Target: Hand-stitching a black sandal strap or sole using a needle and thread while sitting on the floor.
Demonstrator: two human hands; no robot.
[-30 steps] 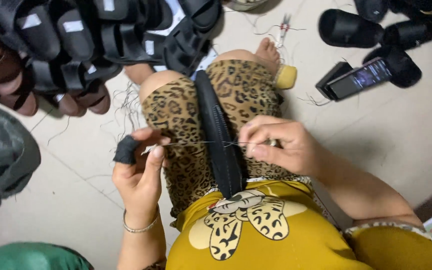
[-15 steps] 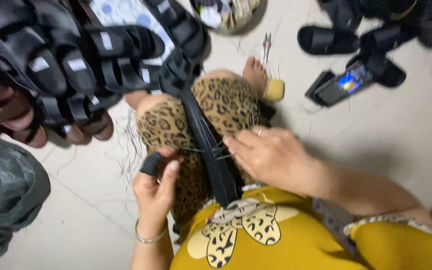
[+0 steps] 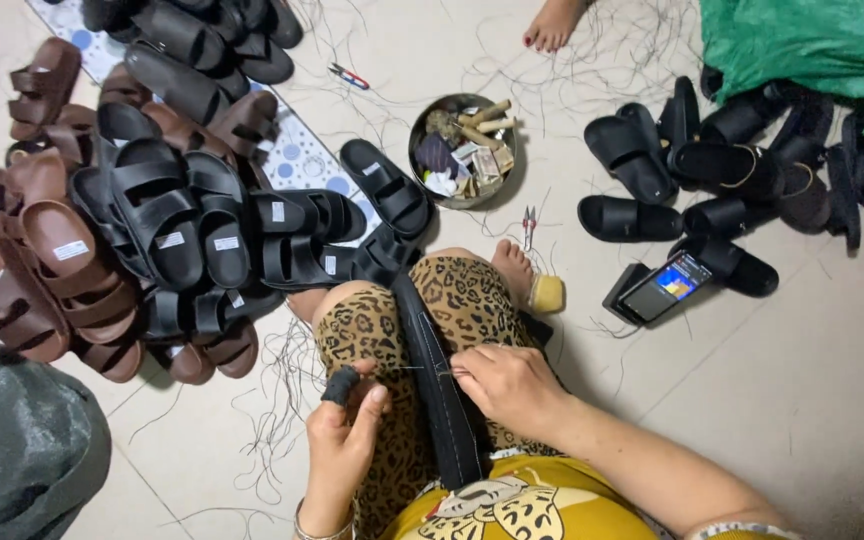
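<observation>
1. Your left hand point(image 3: 344, 440), lower centre of the frame, wears a black finger guard point(image 3: 340, 385) and pinches a thin thread
2. Your right hand point(image 3: 507, 385) presses closed fingers on the long black rubber sandal sole point(image 3: 437, 390) lying along your leopard-print lap
3. A round metal tin point(image 3: 422, 175) sits at upper centre

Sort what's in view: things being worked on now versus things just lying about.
In hand:
- black sandal lying on the lap
- left hand, black sleeve on its thumb, beside the sandal
- right hand pinching at the sandal's edge

Lying about:
- piled black and brown sandals
- round tin of oddments
- phone
- small snips
- green bag
</observation>
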